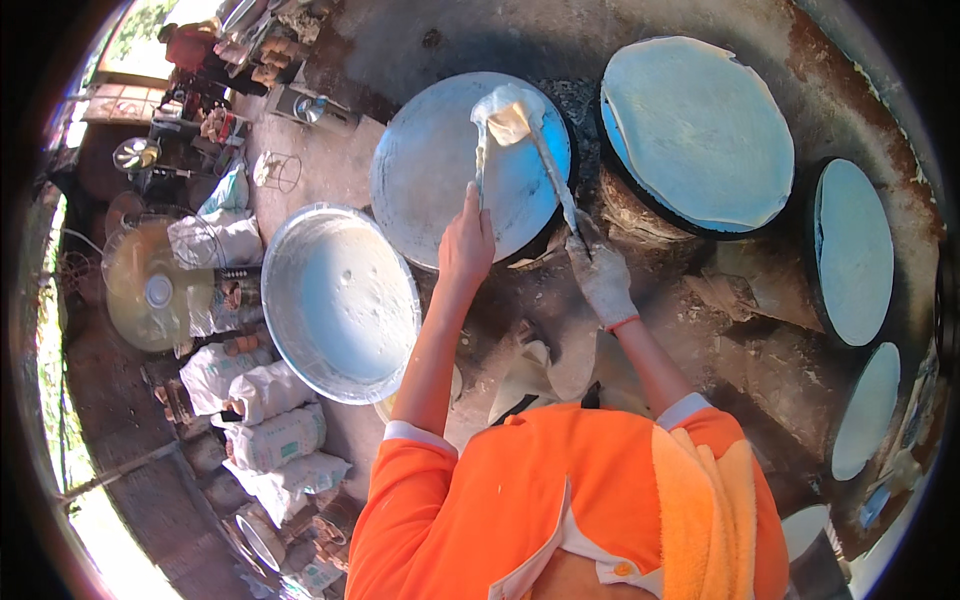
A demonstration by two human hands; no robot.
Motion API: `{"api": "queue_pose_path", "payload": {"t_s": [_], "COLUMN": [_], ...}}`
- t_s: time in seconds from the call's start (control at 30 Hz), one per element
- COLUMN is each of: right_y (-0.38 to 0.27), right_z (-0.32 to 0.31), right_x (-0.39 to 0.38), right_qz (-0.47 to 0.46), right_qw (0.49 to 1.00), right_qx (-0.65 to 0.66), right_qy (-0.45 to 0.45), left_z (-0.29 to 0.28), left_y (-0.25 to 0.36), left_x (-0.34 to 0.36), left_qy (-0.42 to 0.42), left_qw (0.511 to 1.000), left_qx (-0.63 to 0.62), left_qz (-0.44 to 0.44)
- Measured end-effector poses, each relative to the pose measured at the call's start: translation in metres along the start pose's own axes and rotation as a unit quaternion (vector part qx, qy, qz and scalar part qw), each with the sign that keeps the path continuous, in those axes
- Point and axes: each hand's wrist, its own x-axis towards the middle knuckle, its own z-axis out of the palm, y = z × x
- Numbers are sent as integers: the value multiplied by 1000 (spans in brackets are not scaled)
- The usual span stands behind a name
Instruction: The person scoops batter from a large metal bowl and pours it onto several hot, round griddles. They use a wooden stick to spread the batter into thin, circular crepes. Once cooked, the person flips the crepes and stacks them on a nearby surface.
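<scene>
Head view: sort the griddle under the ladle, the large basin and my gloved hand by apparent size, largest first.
1. Griddle, somewhat larger
2. Basin
3. Gloved right hand, clearly smallest

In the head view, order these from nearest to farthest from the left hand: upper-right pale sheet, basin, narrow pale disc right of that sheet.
From the left hand:
1. Basin, to its left.
2. Upper-right pale sheet, right and ahead.
3. Narrow pale disc, far right.
</scene>
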Motion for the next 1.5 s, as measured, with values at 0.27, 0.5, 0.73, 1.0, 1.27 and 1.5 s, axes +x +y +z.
{"api": "queue_pose_path", "payload": {"t_s": [0.27,0.5,0.73,1.0,1.27,1.5], "right_y": [-66,-61,-74,-93,-137,-79], "right_z": [-68,-8,12,23,31,5], "right_x": [-29,-44,-35,30,84,50], "right_qz": [1,14,80,52,30,-66], "right_qw": [998,993,988,988,967,982], "right_qx": [34,66,-29,-127,-234,-165], "right_qy": [-55,99,132,64,-98,57], "left_z": [9,12,-36,-59,-73,-80], "left_y": [-29,-50,-90,-105,-92,-93], "left_x": [38,71,75,39,-37,-64], "left_qy": [-25,-12,20,61,104,131], "left_qw": [982,984,995,996,982,985], "left_qx": [179,152,87,54,-82,-96], "left_qz": [57,96,40,-36,-132,-61]}}
